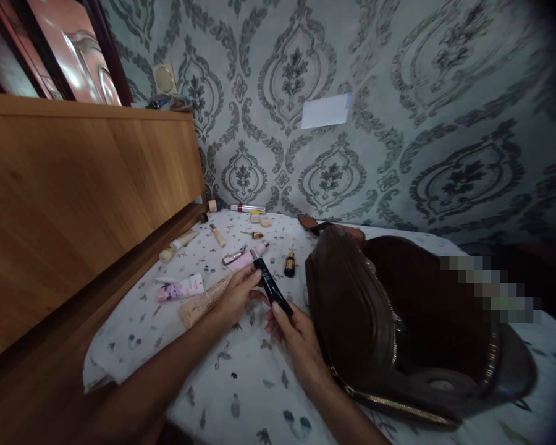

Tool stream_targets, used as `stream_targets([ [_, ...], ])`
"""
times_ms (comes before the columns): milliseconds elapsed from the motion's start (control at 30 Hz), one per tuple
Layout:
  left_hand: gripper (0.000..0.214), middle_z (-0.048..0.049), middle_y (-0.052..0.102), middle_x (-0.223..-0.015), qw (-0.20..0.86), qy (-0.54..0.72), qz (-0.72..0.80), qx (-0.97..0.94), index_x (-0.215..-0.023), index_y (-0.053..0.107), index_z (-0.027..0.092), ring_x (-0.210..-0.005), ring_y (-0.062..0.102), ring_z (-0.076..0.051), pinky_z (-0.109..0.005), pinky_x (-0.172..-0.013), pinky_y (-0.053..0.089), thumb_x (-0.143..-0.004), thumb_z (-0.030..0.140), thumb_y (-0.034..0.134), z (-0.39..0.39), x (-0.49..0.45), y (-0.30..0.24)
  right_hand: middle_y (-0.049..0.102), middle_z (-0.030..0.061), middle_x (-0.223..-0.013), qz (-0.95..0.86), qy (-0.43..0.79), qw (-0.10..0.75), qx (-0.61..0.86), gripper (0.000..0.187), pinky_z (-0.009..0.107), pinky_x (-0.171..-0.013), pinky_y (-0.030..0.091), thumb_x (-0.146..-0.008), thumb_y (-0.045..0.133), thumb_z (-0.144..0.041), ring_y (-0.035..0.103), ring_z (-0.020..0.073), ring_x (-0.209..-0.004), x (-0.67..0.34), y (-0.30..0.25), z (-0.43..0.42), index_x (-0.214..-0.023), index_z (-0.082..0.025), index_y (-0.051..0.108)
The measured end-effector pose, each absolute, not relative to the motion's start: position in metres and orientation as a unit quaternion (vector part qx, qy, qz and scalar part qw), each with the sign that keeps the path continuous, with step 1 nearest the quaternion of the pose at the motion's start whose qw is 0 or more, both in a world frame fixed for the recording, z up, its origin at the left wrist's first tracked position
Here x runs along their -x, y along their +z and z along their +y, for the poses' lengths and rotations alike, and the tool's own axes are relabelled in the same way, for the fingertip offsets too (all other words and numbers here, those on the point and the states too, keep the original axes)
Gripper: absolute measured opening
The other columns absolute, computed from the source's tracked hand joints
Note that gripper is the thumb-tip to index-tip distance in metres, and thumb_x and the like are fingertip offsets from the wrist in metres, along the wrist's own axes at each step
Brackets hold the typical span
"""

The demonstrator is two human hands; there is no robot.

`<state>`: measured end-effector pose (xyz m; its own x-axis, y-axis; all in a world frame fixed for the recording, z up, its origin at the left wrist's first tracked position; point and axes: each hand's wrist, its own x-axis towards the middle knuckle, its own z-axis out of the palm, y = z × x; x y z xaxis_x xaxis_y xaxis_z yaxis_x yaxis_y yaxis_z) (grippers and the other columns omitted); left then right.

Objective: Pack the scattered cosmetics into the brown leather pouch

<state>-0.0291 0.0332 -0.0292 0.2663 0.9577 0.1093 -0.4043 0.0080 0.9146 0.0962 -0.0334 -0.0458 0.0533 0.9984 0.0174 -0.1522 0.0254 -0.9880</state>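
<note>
A slim black cosmetic tube (pixel 272 288) with a silvery tip is held between both hands, slanting over the patterned sheet. My left hand (pixel 241 287) pinches its upper end with thumb and fingers. Around its lower end my right hand (pixel 296 330) is closed, thumb on top. Beneath and beside my left hand lies a beige tube (pixel 202 304). A purple and white tube (pixel 180 288) rests further left. Just beyond the black tube are a pink tube (pixel 248 258) and a small black and gold bottle (pixel 290 264).
To the right stands a brown leather bag (pixel 352 309), unzipped and gaping. Several small cosmetics, among them a silver tube (pixel 248 208) and a gold-capped applicator (pixel 257 235), lie toward the wall. A wooden cabinet (pixel 88 173) borders the left side. White patterned cloth (pixel 231 395) covers the surface.
</note>
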Motion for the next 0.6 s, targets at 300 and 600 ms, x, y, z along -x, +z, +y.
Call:
stream_targets([
  [300, 0.048, -0.0062, 0.065, -0.089, 0.639, 0.565, 0.318, -0.415, -0.101, 0.064, 0.016, -0.08, 0.064, -0.019, -0.023, -0.054, 0.051, -0.07, 0.05, 0.076, 0.038, 0.031, -0.032, 0.061, 0.0019, -0.062, -0.454, 0.528, 0.545, 0.466, 0.049, 0.023, -0.047, 0.035, -0.073, 0.064, -0.065, 0.049, 0.0125, -0.052, -0.097, -0.048, -0.033, -0.075, -0.016, 0.064],
  [600, 0.055, -0.0043, 0.067, -0.086, 0.624, 0.575, 0.34, -0.405, -0.122, 0.053, 0.023, -0.082, 0.066, -0.02, -0.024, -0.059, 0.051, -0.077, 0.048, 0.07, 0.037, 0.035, -0.021, 0.061, 0.0024, -0.065, -0.451, 0.536, 0.545, 0.461, 0.052, 0.023, -0.045, 0.036, -0.071, 0.065, -0.066, 0.052, 0.0126, -0.052, -0.096, -0.043, -0.034, -0.08, -0.015, 0.065],
])
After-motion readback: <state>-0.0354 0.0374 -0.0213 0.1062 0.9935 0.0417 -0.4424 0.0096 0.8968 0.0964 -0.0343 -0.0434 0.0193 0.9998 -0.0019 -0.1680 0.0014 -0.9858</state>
